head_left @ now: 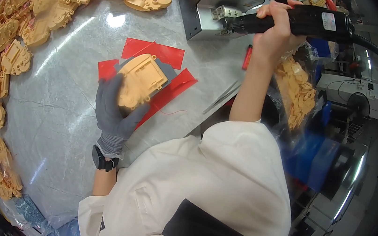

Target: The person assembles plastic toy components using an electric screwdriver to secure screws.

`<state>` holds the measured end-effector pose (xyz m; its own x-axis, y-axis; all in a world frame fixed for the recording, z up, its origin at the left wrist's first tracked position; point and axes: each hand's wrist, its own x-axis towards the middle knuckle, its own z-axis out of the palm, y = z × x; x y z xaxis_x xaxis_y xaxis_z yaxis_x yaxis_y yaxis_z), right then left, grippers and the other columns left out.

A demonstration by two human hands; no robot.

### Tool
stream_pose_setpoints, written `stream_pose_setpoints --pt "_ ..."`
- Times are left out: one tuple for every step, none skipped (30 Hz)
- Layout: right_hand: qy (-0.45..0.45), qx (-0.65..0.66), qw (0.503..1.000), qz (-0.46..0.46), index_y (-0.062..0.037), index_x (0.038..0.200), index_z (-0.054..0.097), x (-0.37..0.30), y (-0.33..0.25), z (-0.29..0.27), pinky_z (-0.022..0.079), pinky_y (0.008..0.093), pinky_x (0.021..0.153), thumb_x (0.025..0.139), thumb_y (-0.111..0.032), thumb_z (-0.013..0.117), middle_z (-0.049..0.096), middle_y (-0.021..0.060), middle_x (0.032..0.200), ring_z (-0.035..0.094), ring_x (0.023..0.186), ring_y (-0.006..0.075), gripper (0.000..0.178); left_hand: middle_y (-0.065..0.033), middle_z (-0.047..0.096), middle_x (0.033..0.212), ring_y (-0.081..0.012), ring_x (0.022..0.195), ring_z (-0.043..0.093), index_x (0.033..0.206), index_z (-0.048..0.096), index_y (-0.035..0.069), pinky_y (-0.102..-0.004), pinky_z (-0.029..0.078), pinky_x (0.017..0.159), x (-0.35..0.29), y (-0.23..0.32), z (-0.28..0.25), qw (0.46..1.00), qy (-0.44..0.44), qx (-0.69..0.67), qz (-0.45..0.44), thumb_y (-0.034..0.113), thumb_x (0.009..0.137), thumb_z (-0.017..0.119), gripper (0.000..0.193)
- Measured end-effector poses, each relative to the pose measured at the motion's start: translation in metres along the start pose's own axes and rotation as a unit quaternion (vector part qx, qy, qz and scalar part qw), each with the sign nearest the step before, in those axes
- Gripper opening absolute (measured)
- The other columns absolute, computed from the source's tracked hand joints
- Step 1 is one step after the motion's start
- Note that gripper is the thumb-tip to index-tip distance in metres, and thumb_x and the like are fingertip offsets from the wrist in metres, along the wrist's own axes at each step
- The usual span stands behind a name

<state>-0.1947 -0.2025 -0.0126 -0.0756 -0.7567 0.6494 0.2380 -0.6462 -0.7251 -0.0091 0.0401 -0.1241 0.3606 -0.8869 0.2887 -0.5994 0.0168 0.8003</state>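
Note:
In my right hand (277,32), bare and wrapped round its body, is a black electric screwdriver (309,22) with a cable trailing off to the right. Its tip reaches the small metal block at the front of a grey screw feeder (194,5). My left hand (115,109), in a grey glove, grips the lower left of a pale yellow plastic housing (143,77), thumb and fingers at its edges. Under the housing, a dark grey block (166,71) shows partly. Strips of red tape (173,55) surround the block on the table.
Many similar yellow housings (54,2) are heaped along the table's left and far sides. A red lighter-like object (247,57) and metal tweezers (222,96) lie at the right. Beyond the table's right edge is a bag of yellow parts (294,91). A fan (358,105) stands farther right.

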Motion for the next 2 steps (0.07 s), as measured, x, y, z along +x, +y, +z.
stream_pose_setpoints --pt "0.012 0.000 1.000 0.016 0.0029 0.102 0.044 0.0006 0.0026 0.0002 0.046 0.0337 0.052 0.070 0.010 0.053 0.052 0.0104 0.063 0.050 0.047 0.0196 0.034 -0.0127 0.054 0.118 -0.0331 0.111 0.049 0.123 0.046 0.002 -0.0476 0.029 0.104 -0.0005 -0.0009 -0.0006 1.000 -0.001 -0.001 -0.002 0.026 0.065 0.076 0.070" --pt "0.027 -0.004 0.999 0.028 0.0035 0.103 0.044 0.0043 0.0015 -0.0021 0.046 0.0348 0.052 0.071 0.009 0.053 0.053 0.0110 0.063 0.051 0.047 0.0205 0.033 -0.0127 0.054 0.118 -0.0331 0.111 0.049 0.123 0.046 0.002 -0.0476 0.029 0.104 0.0006 0.0001 -0.0008 1.000 -0.002 -0.004 0.000 0.026 0.065 0.076 0.070"
